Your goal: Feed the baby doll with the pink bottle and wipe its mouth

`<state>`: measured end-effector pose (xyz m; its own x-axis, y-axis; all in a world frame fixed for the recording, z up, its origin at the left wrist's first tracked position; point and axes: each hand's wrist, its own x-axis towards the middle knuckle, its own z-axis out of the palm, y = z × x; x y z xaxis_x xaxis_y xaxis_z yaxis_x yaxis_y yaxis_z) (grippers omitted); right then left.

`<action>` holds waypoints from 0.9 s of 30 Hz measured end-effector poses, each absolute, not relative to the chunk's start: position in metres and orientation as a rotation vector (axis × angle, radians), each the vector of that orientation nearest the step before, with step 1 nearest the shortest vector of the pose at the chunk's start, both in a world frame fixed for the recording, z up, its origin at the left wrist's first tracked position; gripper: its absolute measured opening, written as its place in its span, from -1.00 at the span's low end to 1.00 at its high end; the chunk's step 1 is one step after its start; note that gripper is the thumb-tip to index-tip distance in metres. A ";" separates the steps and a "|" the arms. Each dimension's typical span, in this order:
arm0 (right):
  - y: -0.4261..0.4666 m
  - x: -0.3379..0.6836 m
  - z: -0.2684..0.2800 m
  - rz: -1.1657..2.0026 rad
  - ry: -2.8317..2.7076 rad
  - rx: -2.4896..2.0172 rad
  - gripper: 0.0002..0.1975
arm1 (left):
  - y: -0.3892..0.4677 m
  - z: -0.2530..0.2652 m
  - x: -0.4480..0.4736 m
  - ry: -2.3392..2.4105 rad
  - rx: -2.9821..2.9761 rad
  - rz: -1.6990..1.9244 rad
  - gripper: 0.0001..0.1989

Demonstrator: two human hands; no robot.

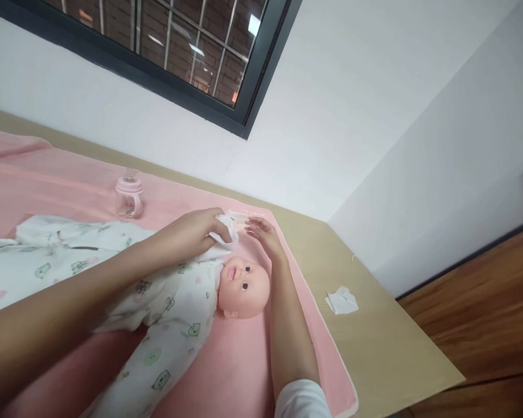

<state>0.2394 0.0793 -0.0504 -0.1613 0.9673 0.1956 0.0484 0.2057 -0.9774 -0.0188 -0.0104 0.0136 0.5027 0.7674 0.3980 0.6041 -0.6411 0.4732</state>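
A baby doll [244, 287] lies on its back on a pink mat [239, 360], its bald head toward the right. It wears a white suit [169, 302] printed with small green animals. Beyond the doll's head, my left hand [203, 229] is closed on a crumpled white tissue [226, 226] by the end of the doll's far sleeve. My right hand [265, 235] reaches around the head from the right. Its bent fingertips meet something pale beside the tissue, too small and blurred to name. The doll's far hand cannot be made out clearly.
A pink-lidded baby bottle [129, 197] with a handle stands on the mat at the back left. Another white tissue [342, 300] lies on the tan tabletop [375, 342] at right. White wall [314, 145] and a dark-framed window [244, 116] rise behind.
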 end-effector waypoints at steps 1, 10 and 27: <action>0.072 0.232 -0.033 1.101 -1.550 -0.972 -0.67 | -0.012 0.016 -0.021 1.150 2.462 0.892 -0.56; -0.018 0.183 0.055 0.510 -2.148 -0.755 -0.56 | -0.022 0.032 -0.033 1.175 2.390 1.033 -0.62; 0.009 0.181 0.035 0.501 -1.928 -0.948 -0.80 | -0.001 0.046 -0.072 1.299 2.278 1.184 -0.59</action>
